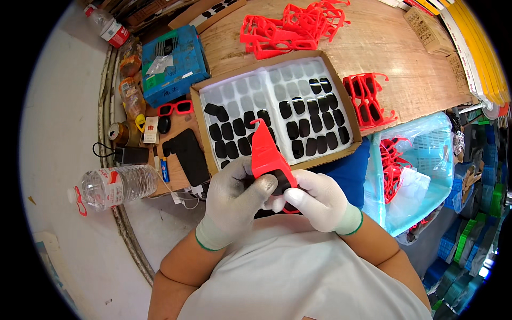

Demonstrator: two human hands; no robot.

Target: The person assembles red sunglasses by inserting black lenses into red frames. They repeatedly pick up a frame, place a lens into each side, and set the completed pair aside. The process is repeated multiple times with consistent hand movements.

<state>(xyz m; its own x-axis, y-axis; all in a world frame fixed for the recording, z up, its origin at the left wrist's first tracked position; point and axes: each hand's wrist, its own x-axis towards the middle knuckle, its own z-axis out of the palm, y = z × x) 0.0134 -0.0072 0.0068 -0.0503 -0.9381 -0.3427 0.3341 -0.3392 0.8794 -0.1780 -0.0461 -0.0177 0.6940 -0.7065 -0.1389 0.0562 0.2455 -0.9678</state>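
Note:
Both my hands wear white knit gloves with green cuffs. Between them, close to my chest, is a pair of red sunglasses (268,156), tilted with one temple pointing up and away. My left hand (232,200) grips its left side, the thumb pressed near a dark lens (281,180). On the other side, my right hand (321,201) pinches the frame's edge with its thumb on the front. The fingers partly hide the lower part. Just beyond lies a shallow cardboard box (272,85) with white liner pockets, several holding dark lenses (304,128).
Red frames (293,29) are heaped at the back; stacked red sunglasses (367,101) lie right of the box. A plastic-lined blue basket (426,146) holds more. At left are a blue box (175,66), a black phone (189,157) and a large water bottle (120,186).

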